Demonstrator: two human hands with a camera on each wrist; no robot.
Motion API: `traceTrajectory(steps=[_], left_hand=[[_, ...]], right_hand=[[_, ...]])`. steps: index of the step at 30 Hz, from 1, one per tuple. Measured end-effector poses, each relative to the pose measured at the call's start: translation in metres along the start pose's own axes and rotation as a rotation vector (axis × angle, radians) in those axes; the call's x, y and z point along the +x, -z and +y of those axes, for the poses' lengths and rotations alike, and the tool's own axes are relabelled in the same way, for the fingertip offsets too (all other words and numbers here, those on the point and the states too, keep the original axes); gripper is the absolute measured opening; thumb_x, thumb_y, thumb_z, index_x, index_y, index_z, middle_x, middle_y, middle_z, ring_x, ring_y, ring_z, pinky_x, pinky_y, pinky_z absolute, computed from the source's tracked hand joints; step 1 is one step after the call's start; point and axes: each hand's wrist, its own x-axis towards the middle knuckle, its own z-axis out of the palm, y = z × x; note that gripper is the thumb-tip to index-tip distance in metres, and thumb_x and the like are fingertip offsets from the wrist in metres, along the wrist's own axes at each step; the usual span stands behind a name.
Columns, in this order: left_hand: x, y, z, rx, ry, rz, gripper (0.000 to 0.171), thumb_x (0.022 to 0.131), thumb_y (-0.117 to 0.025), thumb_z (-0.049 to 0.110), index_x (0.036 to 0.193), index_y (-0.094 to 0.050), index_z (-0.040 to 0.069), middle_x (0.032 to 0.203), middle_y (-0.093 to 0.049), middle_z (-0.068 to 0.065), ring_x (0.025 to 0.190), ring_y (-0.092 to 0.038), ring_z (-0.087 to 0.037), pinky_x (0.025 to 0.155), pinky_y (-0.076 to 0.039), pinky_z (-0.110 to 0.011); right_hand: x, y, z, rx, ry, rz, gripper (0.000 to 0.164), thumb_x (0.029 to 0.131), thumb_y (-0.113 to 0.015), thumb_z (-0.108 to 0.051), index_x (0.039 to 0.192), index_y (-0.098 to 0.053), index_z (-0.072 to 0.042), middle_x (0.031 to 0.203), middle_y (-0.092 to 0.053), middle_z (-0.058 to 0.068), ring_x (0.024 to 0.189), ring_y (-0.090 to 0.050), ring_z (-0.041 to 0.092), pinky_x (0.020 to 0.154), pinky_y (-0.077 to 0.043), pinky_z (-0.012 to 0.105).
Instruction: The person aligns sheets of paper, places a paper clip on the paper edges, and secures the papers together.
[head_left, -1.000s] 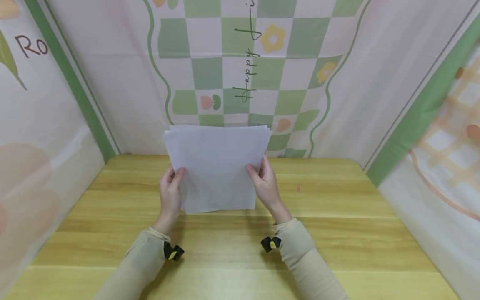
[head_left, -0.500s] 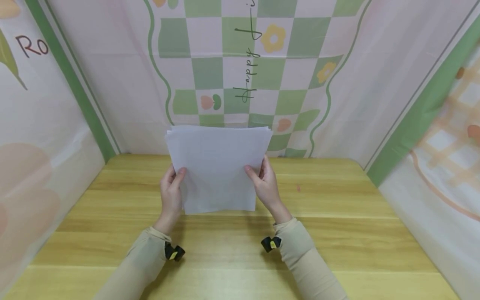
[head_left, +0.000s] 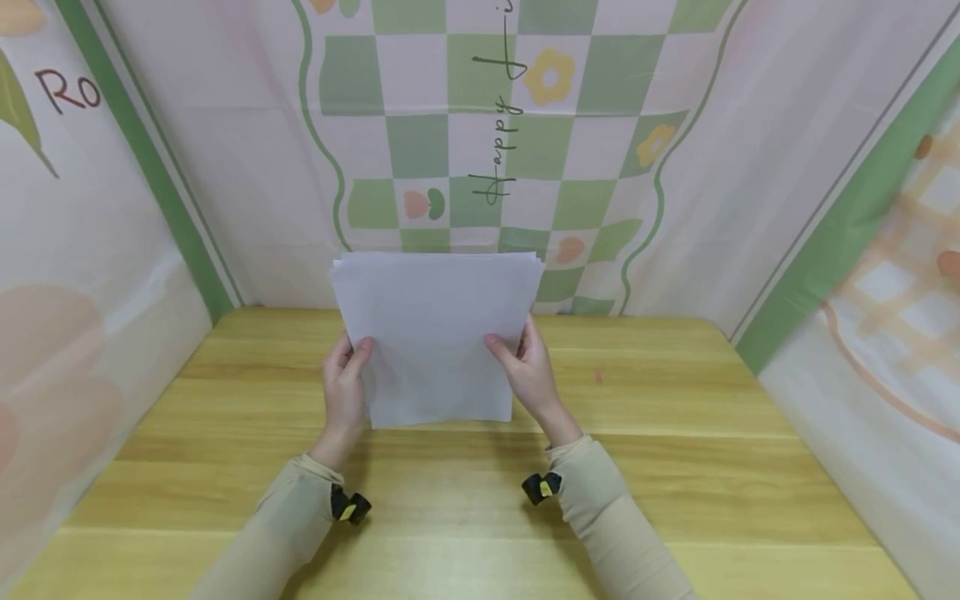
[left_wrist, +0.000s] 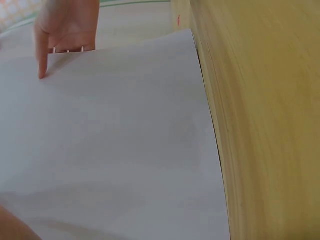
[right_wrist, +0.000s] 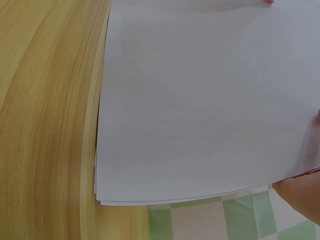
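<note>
A stack of white paper sheets (head_left: 438, 333) stands tilted up over the table, its lower edge close to the wood. My left hand (head_left: 345, 387) grips the left side, thumb on the front face and fingers behind. On the right side my right hand (head_left: 534, 375) holds it the same way, the thumb pressed flat on the top sheet. The sheets' upper corners are slightly out of line. In the left wrist view the right hand (left_wrist: 67, 30) shows at the paper's far edge. The right wrist view has the paper (right_wrist: 200, 110) filling most of it, with layered edges at the corner.
Below lies a wood-grain table (head_left: 450, 517). A small red mark (head_left: 597, 377) is on it, right of the right hand. Patterned cloth (head_left: 517, 150) hangs behind the table, and more cloth (head_left: 75, 333) closes off the sides. Black wrist cameras (head_left: 350, 505) sit on both sleeves.
The right thumb has slid slightly left over the paper. Both hands otherwise keep their hold, and the stack stays nearly in place.
</note>
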Motion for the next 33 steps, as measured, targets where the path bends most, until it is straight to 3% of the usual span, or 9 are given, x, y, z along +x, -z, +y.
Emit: traceTrajectory(steps=[12,20,33], left_hand=[[-0.002,-0.005,0.002,-0.055,-0.015,0.046,0.03,0.096,-0.048,0.01,0.12,-0.057,-0.006,0.108,-0.065,0.009,0.108,-0.055,-0.012,0.098,-0.037,-0.025],[-0.005,-0.01,0.004,-0.081,-0.023,0.066,0.03,0.097,-0.045,0.012,0.121,-0.059,-0.002,0.109,-0.065,0.01,0.109,-0.054,-0.013,0.099,-0.035,-0.027],[-0.006,-0.015,0.01,-0.08,-0.033,0.073,0.033,0.098,-0.041,0.012,0.124,-0.056,-0.003,0.109,-0.064,0.007,0.108,-0.054,-0.015,0.101,-0.034,-0.029]], right_hand=[[0.0,-0.002,-0.004,-0.046,0.025,0.019,0.052,0.095,-0.056,-0.009,0.141,-0.032,-0.004,0.136,-0.045,0.017,0.128,-0.044,0.028,0.108,-0.032,0.048],[-0.001,-0.004,-0.009,-0.055,-0.014,0.056,0.055,0.094,-0.057,-0.007,0.142,-0.031,-0.004,0.137,-0.044,0.017,0.128,-0.043,0.028,0.109,-0.032,0.044],[-0.005,-0.01,-0.013,-0.102,0.077,0.114,0.053,0.094,-0.055,-0.005,0.142,-0.032,-0.004,0.131,-0.05,0.02,0.122,-0.049,0.031,0.105,-0.036,0.048]])
